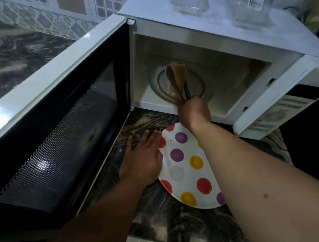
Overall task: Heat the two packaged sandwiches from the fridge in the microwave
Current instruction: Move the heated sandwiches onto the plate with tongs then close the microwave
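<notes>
The white microwave [213, 34] stands on the counter with its door [59, 130] swung wide open to the left. My right hand [194, 112] reaches into the cavity and grips dark tongs [180, 83]. The tongs pinch a browned sandwich [178, 71] held on edge above the glass turntable [196, 85]. My left hand [144, 158] lies flat with fingers spread on the left rim of a white plate with coloured dots [187, 169], just in front of the microwave. No packaging and no second sandwich show.
Two clear glass containers [189, 1] [249, 10] stand on top of the microwave. The control panel [278, 107] is on the right. A dark marbled counter [173, 221] carries the plate; its front edge is near the frame bottom.
</notes>
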